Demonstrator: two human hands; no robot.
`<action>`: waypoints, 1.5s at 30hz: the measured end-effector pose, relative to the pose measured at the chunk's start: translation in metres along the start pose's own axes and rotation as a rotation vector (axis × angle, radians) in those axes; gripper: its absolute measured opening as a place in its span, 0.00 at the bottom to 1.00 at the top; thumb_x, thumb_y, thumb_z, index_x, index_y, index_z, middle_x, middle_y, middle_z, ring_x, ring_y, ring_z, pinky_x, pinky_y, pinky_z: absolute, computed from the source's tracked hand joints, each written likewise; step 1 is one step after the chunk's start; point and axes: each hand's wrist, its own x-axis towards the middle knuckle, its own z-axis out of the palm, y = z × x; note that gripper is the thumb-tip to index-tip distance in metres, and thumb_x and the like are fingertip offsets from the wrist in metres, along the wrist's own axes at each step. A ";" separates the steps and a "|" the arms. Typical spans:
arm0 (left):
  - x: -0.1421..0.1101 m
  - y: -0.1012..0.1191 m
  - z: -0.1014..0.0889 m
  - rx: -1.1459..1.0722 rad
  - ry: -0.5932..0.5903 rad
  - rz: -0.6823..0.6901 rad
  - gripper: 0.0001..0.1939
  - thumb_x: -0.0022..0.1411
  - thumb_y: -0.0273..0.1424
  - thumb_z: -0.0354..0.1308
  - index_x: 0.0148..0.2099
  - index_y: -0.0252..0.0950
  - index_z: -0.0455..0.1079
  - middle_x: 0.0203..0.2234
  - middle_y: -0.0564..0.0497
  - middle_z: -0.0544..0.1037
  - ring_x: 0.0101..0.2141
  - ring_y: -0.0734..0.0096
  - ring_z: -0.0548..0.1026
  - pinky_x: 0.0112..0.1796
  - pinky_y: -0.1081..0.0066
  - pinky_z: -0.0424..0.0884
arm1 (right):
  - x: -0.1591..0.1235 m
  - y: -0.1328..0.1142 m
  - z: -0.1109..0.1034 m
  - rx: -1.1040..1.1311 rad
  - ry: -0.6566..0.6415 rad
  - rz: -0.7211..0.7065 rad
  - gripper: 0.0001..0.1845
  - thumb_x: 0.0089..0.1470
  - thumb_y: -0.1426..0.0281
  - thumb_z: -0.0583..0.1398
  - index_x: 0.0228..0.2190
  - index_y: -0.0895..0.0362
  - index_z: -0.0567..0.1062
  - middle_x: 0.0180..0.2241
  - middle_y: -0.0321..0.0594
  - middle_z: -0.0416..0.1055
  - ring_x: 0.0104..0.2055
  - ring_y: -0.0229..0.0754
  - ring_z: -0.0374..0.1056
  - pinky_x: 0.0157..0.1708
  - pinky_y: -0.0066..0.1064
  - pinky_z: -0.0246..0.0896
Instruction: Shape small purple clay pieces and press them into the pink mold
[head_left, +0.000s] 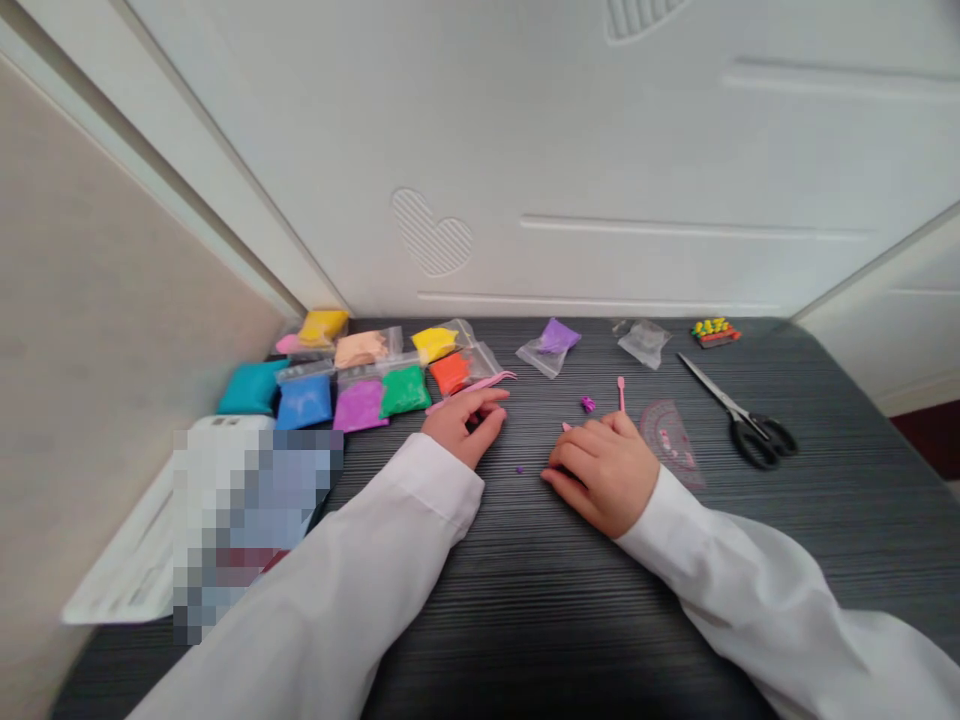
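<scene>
One purple dot (519, 470) lies on the table (510, 590) between the hands, nearer the right hand (604, 475), and a purple lump (588, 404) sits just beyond that hand. I judge the step in hand to be working with these small bits. The left hand (465, 425) is half open, with nothing that I can see between finger and thumb; tweezers (491, 380) lie just behind it. The right is palm down, fingers curled, and I cannot tell whether it grips anything; it hides the near end of a pink stick (621, 392). Reaching the dot would, I think, call for a short slide and a light pinch, as it could roll. I see most room toward me, between the sleeves (330, 590). Packets (405, 390) crowd the left, the protractor (670, 440) sits just beside the right hand, scissors (739, 411) lie farther right, and a white panel (645, 270) bounds the back edge.
</scene>
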 end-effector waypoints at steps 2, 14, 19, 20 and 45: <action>0.000 -0.002 0.001 -0.018 0.008 -0.005 0.14 0.51 0.34 0.51 0.41 0.37 0.68 0.24 0.54 0.73 0.22 0.79 0.66 0.26 0.77 0.64 | 0.000 0.000 0.002 -0.024 0.009 -0.008 0.11 0.52 0.64 0.51 0.30 0.55 0.69 0.30 0.38 0.68 0.35 0.39 0.59 0.37 0.36 0.41; 0.006 -0.005 -0.002 0.192 -0.095 0.156 0.10 0.50 0.33 0.53 0.36 0.39 0.71 0.30 0.51 0.76 0.28 0.74 0.70 0.27 0.75 0.66 | 0.001 0.001 0.009 -0.063 0.039 -0.013 0.10 0.52 0.64 0.51 0.33 0.53 0.70 0.30 0.37 0.68 0.35 0.39 0.58 0.37 0.37 0.40; 0.008 -0.005 0.000 0.276 -0.134 0.202 0.09 0.50 0.37 0.54 0.29 0.37 0.71 0.25 0.52 0.75 0.29 0.72 0.70 0.29 0.73 0.66 | 0.000 -0.003 0.005 -0.064 0.008 0.030 0.12 0.51 0.62 0.51 0.35 0.53 0.69 0.32 0.38 0.68 0.36 0.40 0.60 0.38 0.38 0.40; 0.009 -0.006 0.001 0.295 -0.132 0.205 0.09 0.49 0.37 0.54 0.29 0.37 0.70 0.24 0.52 0.74 0.29 0.72 0.70 0.30 0.73 0.66 | -0.001 -0.003 0.004 -0.059 0.001 0.039 0.13 0.51 0.62 0.51 0.36 0.53 0.69 0.32 0.38 0.68 0.36 0.40 0.60 0.39 0.38 0.39; 0.005 -0.017 0.004 0.345 -0.086 0.410 0.16 0.52 0.31 0.51 0.43 0.33 0.67 0.37 0.45 0.73 0.41 0.64 0.69 0.42 0.62 0.65 | -0.007 -0.004 -0.003 0.043 -0.042 0.074 0.15 0.53 0.62 0.49 0.40 0.52 0.68 0.37 0.39 0.69 0.39 0.41 0.61 0.39 0.37 0.39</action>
